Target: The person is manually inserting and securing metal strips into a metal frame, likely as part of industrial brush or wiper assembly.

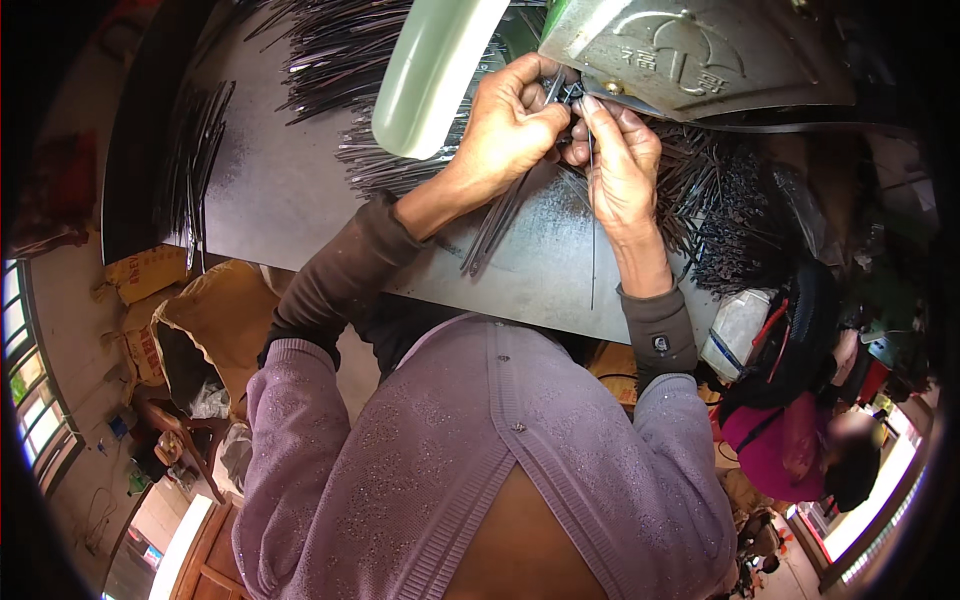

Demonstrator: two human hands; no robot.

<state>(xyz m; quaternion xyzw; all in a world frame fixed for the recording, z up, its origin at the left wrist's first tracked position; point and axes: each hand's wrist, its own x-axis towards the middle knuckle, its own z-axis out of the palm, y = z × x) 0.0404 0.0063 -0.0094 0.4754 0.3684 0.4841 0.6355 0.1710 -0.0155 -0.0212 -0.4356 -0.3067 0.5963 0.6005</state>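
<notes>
My left hand (505,125) is closed round a small bundle of thin dark metal rods (492,228), whose ends slant down toward the table's near edge. Beside it, my right hand (622,165) pinches one thin dark rod (593,250) that hangs straight down below the fingers. Both sets of fingertips meet at a dark spot just under the lower left corner of a metal machine guard (690,60); what exactly they touch there is hard to make out. A pale green curved bar (430,80) stands out just left of my left hand.
Piles of similar rods lie on the grey metal table (270,190): one at the back (340,50), one at the left edge (195,165) and one at right (735,220). Sacks (215,315) stand below at left. A person in a magenta top (780,445) is at right.
</notes>
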